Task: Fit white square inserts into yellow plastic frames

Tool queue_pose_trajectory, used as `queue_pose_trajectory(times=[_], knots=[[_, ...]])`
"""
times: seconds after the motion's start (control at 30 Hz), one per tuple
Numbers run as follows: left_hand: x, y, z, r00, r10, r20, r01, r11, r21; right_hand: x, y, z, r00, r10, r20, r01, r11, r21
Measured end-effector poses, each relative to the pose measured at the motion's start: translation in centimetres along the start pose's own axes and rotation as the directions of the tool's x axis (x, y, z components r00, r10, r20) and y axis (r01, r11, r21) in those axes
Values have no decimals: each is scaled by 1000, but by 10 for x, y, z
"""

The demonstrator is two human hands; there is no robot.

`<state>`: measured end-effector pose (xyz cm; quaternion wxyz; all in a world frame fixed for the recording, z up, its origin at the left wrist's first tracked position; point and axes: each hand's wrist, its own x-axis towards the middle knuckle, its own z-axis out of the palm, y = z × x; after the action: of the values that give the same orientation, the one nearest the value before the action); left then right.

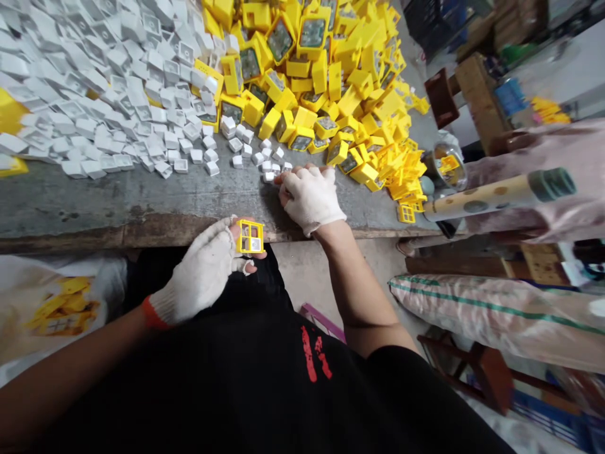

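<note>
My left hand [205, 268], in a white glove with bare fingertips, holds a small yellow frame [249, 237] just off the table's front edge. The frame has four openings, and a white piece [256, 244] sits in its lower right one. My right hand [312, 197], gloved the same way, rests on the grey table [212, 192], its fingertips at a few small white caps [268, 176]. What those fingertips hold, if anything, is hidden.
White caps [123, 94] are heaped at the left, yellow housings [302, 88] behind my right hand. Yellow frames [406, 183] are piled at the right, beside a jar [447, 167] and a patterned roll [491, 192]. A bag with yellow parts [66, 309] hangs at the lower left.
</note>
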<state>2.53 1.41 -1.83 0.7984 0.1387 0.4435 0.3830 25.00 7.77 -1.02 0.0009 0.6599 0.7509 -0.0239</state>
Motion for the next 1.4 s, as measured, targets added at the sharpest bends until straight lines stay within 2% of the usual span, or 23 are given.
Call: queue_pose_trajectory(times=[0.1,0.2,0.23,0.3,0.4,0.5,0.57,0.7,0.83,1.0,1.17,1.23,1.3,1.4], knots=[[-3,3,1,999,-3,-42,4,1000,23,-7,19,7,989,57,-137,-20,966,257],[-5,8,4,998,5,-57,-2,998,56,-20,47,18,924,228,-307,-73,893,444],[-5,9,5,998,7,-58,-3,998,67,-23,53,21,913,253,-319,-82,882,464],[-5,10,8,998,7,-66,-2,997,78,-25,58,28,936,229,-268,-89,889,450],[-4,9,12,995,-1,-95,7,998,69,-14,50,36,978,159,-137,-97,921,376],[-3,7,11,994,-14,-106,18,999,46,-6,35,40,983,158,-94,-116,931,347],[-3,4,9,995,-19,-95,22,999,24,-13,26,39,978,141,-152,-74,922,380],[0,-2,2,1000,-21,3,21,1000,-13,-51,2,26,934,-2,-358,164,891,424],[2,-10,-5,993,9,118,0,997,-79,-77,-27,19,906,-158,-394,307,884,353],[2,-14,-17,987,17,159,0,994,-106,-75,-39,24,881,-264,-393,378,893,245],[1,-15,-22,978,62,201,-30,987,-156,-67,-41,14,816,-320,-482,452,873,185],[1,-15,-23,978,64,198,-28,983,-182,-66,-46,10,846,-311,-433,432,876,214],[1,-15,-25,985,49,163,-17,981,-191,-67,-50,10,891,-313,-329,404,878,257],[2,-13,-27,991,32,129,-9,984,-177,-62,-44,13,912,-335,-237,403,839,365]])
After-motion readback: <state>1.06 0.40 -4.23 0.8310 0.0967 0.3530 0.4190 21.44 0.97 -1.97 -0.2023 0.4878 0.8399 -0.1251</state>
